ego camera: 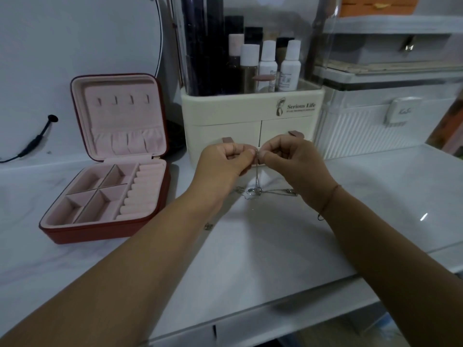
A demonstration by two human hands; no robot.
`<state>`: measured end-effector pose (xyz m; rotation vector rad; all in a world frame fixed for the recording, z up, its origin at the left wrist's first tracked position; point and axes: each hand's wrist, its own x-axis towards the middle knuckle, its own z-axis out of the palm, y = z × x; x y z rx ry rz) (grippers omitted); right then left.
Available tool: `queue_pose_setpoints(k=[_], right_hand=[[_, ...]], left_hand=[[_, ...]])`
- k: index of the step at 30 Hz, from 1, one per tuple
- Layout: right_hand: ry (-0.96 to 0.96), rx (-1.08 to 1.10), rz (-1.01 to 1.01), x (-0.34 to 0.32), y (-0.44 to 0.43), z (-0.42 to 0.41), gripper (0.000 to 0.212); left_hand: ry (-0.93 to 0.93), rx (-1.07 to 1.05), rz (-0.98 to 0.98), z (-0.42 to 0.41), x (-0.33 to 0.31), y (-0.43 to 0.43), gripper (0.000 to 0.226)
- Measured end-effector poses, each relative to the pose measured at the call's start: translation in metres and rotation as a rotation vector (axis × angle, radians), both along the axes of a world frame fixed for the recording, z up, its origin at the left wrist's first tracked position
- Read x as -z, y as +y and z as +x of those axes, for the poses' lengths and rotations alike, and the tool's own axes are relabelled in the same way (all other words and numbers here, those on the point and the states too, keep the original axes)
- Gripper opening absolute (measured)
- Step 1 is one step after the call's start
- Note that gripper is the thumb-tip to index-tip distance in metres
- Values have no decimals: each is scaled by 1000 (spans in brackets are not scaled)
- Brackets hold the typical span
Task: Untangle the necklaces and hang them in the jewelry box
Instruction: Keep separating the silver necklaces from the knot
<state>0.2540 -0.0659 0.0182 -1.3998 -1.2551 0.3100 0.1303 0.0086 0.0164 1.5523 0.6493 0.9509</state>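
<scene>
On the white tabletop (275, 241), the necklaces (253, 192) lie between the forearms in a small knot of thin silver chains. Strands trail off to either side, and one rises to the hands. Just beyond, the left hand (225, 159) and right hand (288, 159) each pinch that raised strand between thumb and fingertips, close together. The step appears to be teasing one chain free. It is best done with short, gentle pulls, following a single strand and keeping the knot slack on the surface. Off to the left, the red jewelry box (95, 232) stands open, its lid hooks (122, 100) bare. Behind the hands is a cream cosmetics organizer (225, 113).
</scene>
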Motion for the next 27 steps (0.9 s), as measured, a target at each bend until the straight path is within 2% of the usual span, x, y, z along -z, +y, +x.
queue_pose_setpoints(k=[4,13,20,27], right_hand=[[22,19,34,-1,-1,1,16],[-120,102,35,-1,-3,-2,10],[-149,91,7,-2,-5,-3,11],[-94,45,-4,-1,-4,-1,7]], left_hand=[[1,-15,38,-1,-1,-1,9],[94,-97,225,-5,-1,-1,3],[107,-62,199,-6,-3,0,3],[104,-36,186,-6,-3,1,4]])
